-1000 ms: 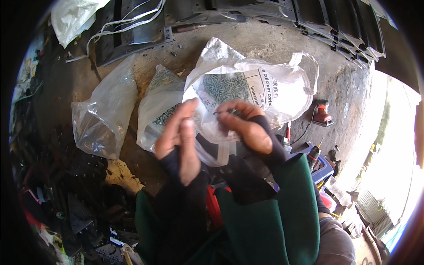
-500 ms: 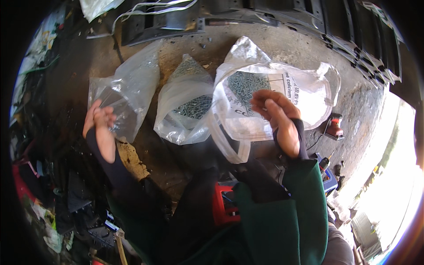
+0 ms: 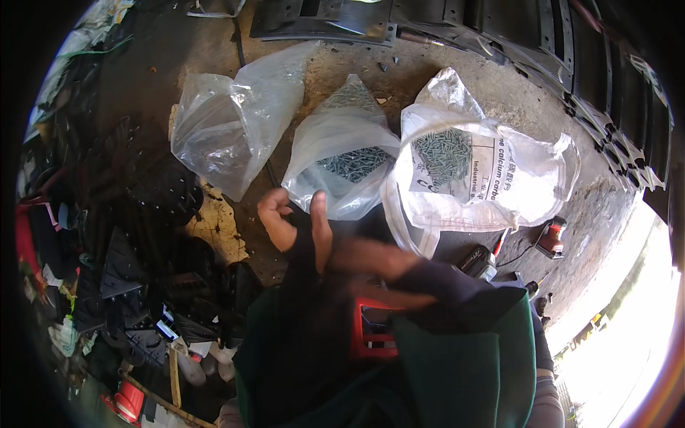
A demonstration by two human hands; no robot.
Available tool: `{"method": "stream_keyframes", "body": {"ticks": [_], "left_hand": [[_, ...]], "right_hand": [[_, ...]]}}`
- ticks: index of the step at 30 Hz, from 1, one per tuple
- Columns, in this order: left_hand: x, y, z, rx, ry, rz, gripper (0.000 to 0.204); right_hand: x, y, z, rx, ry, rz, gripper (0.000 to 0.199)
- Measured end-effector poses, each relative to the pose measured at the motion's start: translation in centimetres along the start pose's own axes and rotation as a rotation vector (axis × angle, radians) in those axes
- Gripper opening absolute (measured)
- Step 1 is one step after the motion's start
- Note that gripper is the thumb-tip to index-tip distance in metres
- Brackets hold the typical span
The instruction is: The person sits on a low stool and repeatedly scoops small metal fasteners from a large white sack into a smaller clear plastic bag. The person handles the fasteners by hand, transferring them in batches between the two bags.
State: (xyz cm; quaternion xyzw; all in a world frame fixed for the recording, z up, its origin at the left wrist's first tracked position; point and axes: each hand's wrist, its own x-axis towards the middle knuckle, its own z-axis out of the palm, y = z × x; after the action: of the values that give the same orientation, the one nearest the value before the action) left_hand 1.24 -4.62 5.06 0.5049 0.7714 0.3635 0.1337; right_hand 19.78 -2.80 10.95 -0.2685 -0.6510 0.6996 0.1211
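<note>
My left hand (image 3: 280, 227) is raised in front of the middle bag, thumb apart from the bent fingers and nothing seen between them. A dark sleeve covers much of its palm. My right hand (image 3: 378, 262) is smeared by motion and lies across my left wrist; its fingers cannot be made out. Beyond my hands, a clear plastic bag (image 3: 246, 107) lies at the left. The middle translucent bag (image 3: 314, 146) gapes, showing grey-green screws (image 3: 354, 164). At the right, a white woven sack (image 3: 539, 171) with printing holds more screws (image 3: 442, 157) in its mouth.
Black metal parts (image 3: 492, 28) line the far edge. On the right lie a red power tool (image 3: 551, 237) and a dark cordless tool battery (image 3: 477, 260). Black plastic pieces (image 3: 157, 185) pile up at the left. A red plastic frame (image 3: 374, 328) sits between my legs.
My hands have come together from wide apart: the left moved right, the right moved left and nearer my body. The bags appear shifted rightward as the view turned.
</note>
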Motion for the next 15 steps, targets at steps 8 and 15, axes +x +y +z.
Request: {"method": "stream_keyframes", "body": {"ticks": [8, 15], "left_hand": [[-2.6, -6.6, 3.9, -0.759, -0.506, -0.989, 0.035], [0.3, 3.7, 1.1, -0.437, -0.496, -0.733, 0.03]], "right_hand": [[8.1, 12.1, -1.3, -0.676, 0.601, 0.299, 0.034], [11.4, 9.9, -6.0, -0.4, 0.4, 0.609, 0.031]]}}
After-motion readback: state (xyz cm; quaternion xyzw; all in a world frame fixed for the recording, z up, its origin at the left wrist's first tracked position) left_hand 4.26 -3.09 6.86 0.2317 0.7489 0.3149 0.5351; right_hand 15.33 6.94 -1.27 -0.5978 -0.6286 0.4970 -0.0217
